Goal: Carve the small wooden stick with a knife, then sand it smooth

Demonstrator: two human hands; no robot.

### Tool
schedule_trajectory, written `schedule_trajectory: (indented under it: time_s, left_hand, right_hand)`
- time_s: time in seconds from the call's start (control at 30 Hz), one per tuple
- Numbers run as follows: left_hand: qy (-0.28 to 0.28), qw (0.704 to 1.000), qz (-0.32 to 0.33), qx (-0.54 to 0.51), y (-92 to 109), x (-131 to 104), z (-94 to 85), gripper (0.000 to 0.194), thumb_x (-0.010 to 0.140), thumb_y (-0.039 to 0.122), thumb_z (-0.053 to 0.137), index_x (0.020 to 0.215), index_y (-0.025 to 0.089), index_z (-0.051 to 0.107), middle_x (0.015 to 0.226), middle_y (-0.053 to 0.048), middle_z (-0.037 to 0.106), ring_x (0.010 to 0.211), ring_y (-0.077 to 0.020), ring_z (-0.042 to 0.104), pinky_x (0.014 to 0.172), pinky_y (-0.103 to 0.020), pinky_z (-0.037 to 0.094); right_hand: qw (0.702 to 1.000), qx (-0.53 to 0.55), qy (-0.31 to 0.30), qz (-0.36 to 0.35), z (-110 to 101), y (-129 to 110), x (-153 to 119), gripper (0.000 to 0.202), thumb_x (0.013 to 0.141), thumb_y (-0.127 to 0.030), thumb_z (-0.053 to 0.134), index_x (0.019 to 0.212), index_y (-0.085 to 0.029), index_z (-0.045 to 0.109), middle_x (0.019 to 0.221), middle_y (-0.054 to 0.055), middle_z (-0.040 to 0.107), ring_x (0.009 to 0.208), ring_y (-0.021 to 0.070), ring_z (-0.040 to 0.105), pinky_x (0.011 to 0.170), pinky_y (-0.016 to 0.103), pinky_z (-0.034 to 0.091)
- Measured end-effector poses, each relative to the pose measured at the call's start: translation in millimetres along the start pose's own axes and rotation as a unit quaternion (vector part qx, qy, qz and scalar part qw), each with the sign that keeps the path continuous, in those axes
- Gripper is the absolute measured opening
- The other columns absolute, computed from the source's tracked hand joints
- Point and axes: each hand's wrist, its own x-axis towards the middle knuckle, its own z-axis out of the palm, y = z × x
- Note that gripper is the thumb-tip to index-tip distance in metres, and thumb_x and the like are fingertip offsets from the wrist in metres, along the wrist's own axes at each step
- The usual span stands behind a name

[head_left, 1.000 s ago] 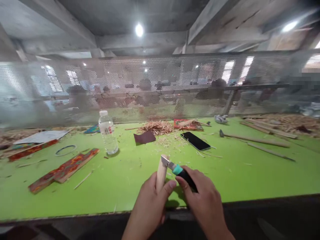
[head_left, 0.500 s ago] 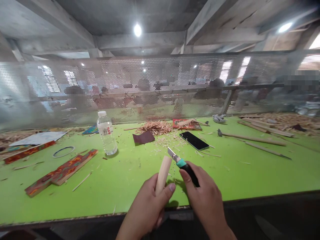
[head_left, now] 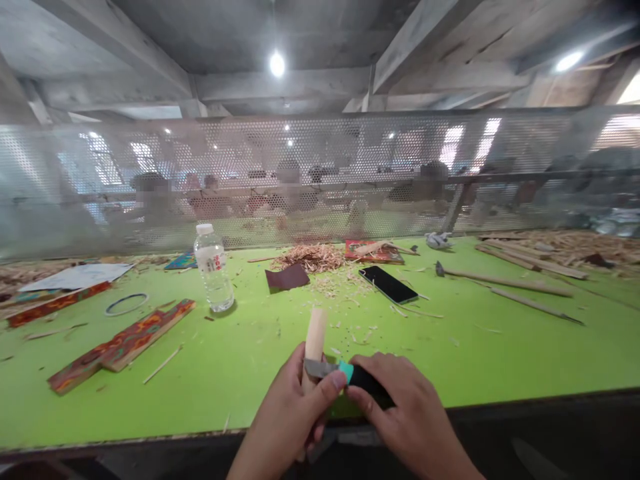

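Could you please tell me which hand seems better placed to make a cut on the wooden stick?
Probably the right hand: it holds the utility knife by its black handle, with the blade across the wooden stick. The left hand is occupied gripping that stick.

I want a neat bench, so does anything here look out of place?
The phone, perhaps: it lies amid loose shavings, beyond the right hand, which holds a knife. Shavings are scattered over the bench too. The bottle stands upright and capped, with no spill visible.
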Motion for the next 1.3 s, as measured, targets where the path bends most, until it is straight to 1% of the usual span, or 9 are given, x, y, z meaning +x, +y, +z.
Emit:
schedule_trajectory:
  time_s: [0.17,0.33,0.5,0.57,0.73,0.97,1.07,1.17,1.3]
  left_hand:
    - [0.018,0.999,0.028,0.012,-1,-1,0.3,0.049,0.089,0.066,0.068,0.096,0.022,0.049,0.058,0.012,0.041,0.035,-0.0042,0.031,0.034,-0.014,0.028]
    - [0.039,0.997,0.017,0.057,1,1,4.3,0.05,0.091,0.069,0.062,0.101,0.021,0.049,0.054,0.012,0.043,0.033,-0.0071,0.034,0.033,-0.016,0.026]
    - [0.105,0.987,0.023,0.123,3,4,10.6,0.044,0.098,0.064,0.052,0.096,0.019,0.056,0.061,0.006,0.051,0.036,-0.0101,0.042,0.036,-0.02,0.03]
    - [0.121,0.984,0.035,0.125,3,4,11.4,0.041,0.097,0.06,0.056,0.092,0.019,0.058,0.065,0.004,0.054,0.042,-0.0112,0.045,0.041,-0.021,0.034]
    - [0.093,0.99,0.025,0.1,2,6,10.4,0.041,0.098,0.06,0.053,0.102,0.019,0.059,0.064,0.007,0.048,0.041,-0.0111,0.042,0.039,-0.021,0.032]
    - [0.104,0.988,0.006,0.111,-1,6,10.6,0.038,0.098,0.057,0.055,0.097,0.018,0.056,0.062,0.007,0.046,0.036,-0.0073,0.038,0.036,-0.019,0.029]
    - [0.098,0.993,0.007,0.071,-1,7,10.5,0.048,0.092,0.065,0.061,0.101,0.019,0.054,0.061,0.008,0.045,0.036,-0.0076,0.039,0.034,-0.018,0.029]
    - [0.053,0.998,-0.01,0.028,0,6,9.8,0.064,0.082,0.077,0.066,0.107,0.02,0.051,0.056,0.01,0.046,0.033,-0.0085,0.037,0.031,-0.017,0.03]
    - [0.001,1.0,-0.006,0.008,-1,2,8.3,0.067,0.081,0.078,0.067,0.11,0.021,0.048,0.055,0.009,0.05,0.038,-0.0115,0.046,0.035,-0.018,0.037]
  right_hand:
    - [1.0,-0.009,0.0,-0.013,-3,-4,2,0.043,0.102,-0.061,0.049,0.104,-0.023,0.07,0.085,0.005,0.075,0.074,0.0228,0.069,0.067,0.035,0.051]
    - [0.998,-0.043,0.039,-0.009,3,-7,0,0.045,0.102,-0.06,0.048,0.106,-0.022,0.072,0.085,0.006,0.076,0.075,0.0228,0.07,0.069,0.035,0.051]
    - [0.995,-0.073,0.062,0.037,11,-7,2,0.045,0.105,-0.055,0.047,0.114,-0.02,0.072,0.088,0.007,0.077,0.077,0.0232,0.071,0.07,0.035,0.051]
    - [0.994,-0.076,0.062,0.045,13,-7,2,0.044,0.105,-0.055,0.047,0.116,-0.02,0.072,0.088,0.007,0.077,0.078,0.0233,0.072,0.071,0.035,0.051]
    - [0.991,-0.092,0.085,0.049,17,-7,3,0.045,0.105,-0.056,0.046,0.116,-0.021,0.072,0.085,0.006,0.075,0.076,0.0241,0.07,0.072,0.035,0.048]
    - [0.981,-0.101,0.125,0.106,19,-6,7,0.045,0.104,-0.058,0.047,0.119,-0.021,0.07,0.095,0.008,0.077,0.083,0.0256,0.072,0.074,0.035,0.049]
    - [0.988,-0.075,0.107,0.085,16,-3,4,0.043,0.104,-0.056,0.049,0.119,-0.022,0.07,0.092,0.007,0.077,0.082,0.0244,0.072,0.073,0.034,0.051]
    - [0.996,-0.05,0.061,0.044,12,0,-1,0.043,0.102,-0.058,0.051,0.114,-0.023,0.072,0.09,0.006,0.078,0.08,0.0235,0.073,0.072,0.034,0.053]
    - [0.999,-0.026,0.02,0.023,9,3,-5,0.044,0.101,-0.06,0.051,0.113,-0.025,0.074,0.091,0.006,0.078,0.08,0.0218,0.073,0.072,0.034,0.055]
